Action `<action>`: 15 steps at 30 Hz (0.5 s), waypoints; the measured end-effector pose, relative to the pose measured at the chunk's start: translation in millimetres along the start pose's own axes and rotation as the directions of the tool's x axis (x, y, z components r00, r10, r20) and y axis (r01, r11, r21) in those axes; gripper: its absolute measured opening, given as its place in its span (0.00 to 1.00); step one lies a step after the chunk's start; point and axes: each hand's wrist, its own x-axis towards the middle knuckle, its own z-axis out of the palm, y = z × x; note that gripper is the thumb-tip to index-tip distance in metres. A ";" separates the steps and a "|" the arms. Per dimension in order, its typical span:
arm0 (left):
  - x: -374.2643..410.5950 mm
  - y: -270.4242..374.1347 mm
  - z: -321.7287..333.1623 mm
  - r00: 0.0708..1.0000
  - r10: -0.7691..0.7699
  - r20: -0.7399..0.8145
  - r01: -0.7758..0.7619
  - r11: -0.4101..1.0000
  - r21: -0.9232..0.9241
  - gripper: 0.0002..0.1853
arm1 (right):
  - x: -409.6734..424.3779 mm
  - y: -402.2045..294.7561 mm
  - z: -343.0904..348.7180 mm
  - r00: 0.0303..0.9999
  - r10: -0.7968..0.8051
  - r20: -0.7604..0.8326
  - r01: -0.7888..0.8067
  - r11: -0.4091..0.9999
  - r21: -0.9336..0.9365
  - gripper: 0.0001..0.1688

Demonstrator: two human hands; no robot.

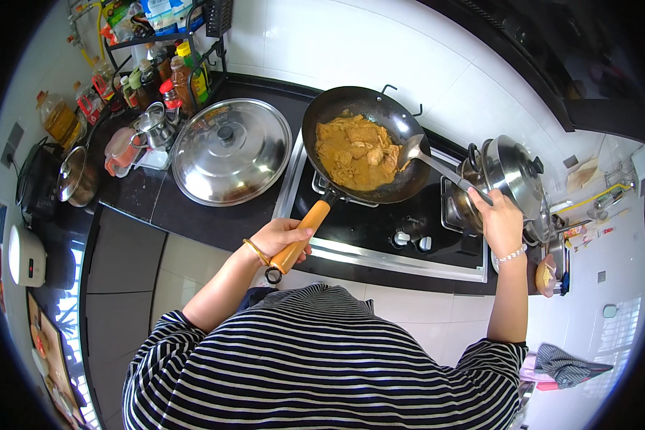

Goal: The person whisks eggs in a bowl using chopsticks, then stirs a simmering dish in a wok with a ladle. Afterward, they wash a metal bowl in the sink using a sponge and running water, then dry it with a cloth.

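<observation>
My left hand (284, 239) grips the wooden handle (301, 236) of a dark wok (322, 102) that sits on the left burner of a gas stove. Brown, saucy pieces of food (360, 156), perhaps meat or tofu, fill its middle. In my right hand (500, 217) is the grey handle of a metal spatula (435, 161). Its broad head rests at the right edge of the food, inside the wok. The underside of that head is hidden.
A large steel lid (231, 166) lies on the counter left of the stove. Bottles (183, 80) crowd the rack behind it. Right of the wok, a lidded steel pot (510, 172) stands on the other burner, close to my right hand. Two knobs (413, 242) face me on the stove (344, 231).
</observation>
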 end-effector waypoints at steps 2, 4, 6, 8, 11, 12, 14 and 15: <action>-0.2 0.2 0.0 1.000 0.002 0.001 -0.002 1.000 -0.005 0.22 | 1.2 -1.3 9.6 0.999 -0.019 0.033 0.020 0.999 -0.041 0.21; -0.6 0.8 1.2 1.000 0.004 0.002 -0.004 1.000 -0.003 0.22 | 2.0 -8.4 20.9 0.998 -0.008 0.067 0.009 1.000 -0.010 0.21; -0.7 1.3 1.6 1.000 0.000 0.001 0.000 1.000 -0.008 0.22 | 1.9 -16.6 34.3 0.997 -0.010 0.073 0.008 1.000 0.026 0.21; -0.5 2.1 2.9 1.000 -0.001 0.005 0.001 1.000 -0.006 0.23 | 1.9 -18.4 37.0 0.997 0.056 0.061 -0.059 0.996 0.059 0.22; -1.9 2.5 2.3 1.000 0.004 -0.001 -0.004 1.000 -0.002 0.23 | 0.4 -2.8 25.4 0.992 0.129 0.016 -0.129 0.969 0.211 0.19; -1.6 2.1 2.0 1.000 0.002 -0.003 -0.002 1.000 -0.006 0.23 | -1.9 1.5 13.7 0.986 0.162 0.033 -0.165 0.940 0.300 0.17; -2.0 0.8 1.1 1.000 0.000 -0.010 -0.001 1.000 -0.017 0.23 | -3.9 6.0 -10.2 0.964 0.189 0.186 -0.251 0.878 0.408 0.18; -1.9 0.6 1.1 1.000 0.001 -0.008 -0.001 1.000 -0.022 0.23 | -5.3 6.7 -20.0 0.939 0.202 0.279 -0.315 0.831 0.458 0.19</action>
